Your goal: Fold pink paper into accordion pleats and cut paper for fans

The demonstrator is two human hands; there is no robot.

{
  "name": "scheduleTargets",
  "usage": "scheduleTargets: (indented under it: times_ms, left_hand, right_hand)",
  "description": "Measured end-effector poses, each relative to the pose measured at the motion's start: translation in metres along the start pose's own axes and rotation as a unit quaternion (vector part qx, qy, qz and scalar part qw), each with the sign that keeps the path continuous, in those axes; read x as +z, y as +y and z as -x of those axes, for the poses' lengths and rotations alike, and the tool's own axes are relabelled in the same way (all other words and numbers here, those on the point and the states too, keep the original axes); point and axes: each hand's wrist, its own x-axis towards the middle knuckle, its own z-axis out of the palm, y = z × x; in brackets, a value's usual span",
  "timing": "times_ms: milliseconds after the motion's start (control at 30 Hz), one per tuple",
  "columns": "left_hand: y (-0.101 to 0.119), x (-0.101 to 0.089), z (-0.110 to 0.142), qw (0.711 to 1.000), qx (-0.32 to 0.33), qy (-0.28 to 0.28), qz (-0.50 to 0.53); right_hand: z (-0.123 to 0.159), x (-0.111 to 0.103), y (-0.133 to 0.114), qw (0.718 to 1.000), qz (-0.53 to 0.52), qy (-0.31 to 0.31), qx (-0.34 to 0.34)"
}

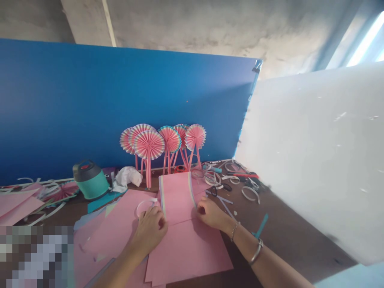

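My left hand rests at the edge of a folded pink paper sheet, its fingers pinching the end of a thin white paper loop. My right hand presses the sheet's right side, with its fingertips on a pale striped paper strip along that edge. A second pink sheet lies under both hands, and another lies to the left. A bracelet and a bangle circle my right wrist.
Pink paper rosette fans on sticks lean against a blue board. A teal flask and crumpled white tissue stand left; scissors and paper loops lie right, beside a white board.
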Motion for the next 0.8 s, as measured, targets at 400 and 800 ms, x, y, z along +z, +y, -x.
scheduleTargets:
  times_ms: [400, 800]
  left_hand:
    - [0.004, 0.002, 0.006, 0.994, 0.102, 0.038, -0.026]
    - [0.002, 0.003, 0.006, 0.981, 0.185, -0.017, -0.051]
  right_hand:
    - [0.011, -0.009, -0.019, 0.997, 0.072, -0.003, -0.036]
    - [0.013, -0.010, -0.028, 0.955, 0.226, -0.082, -0.171]
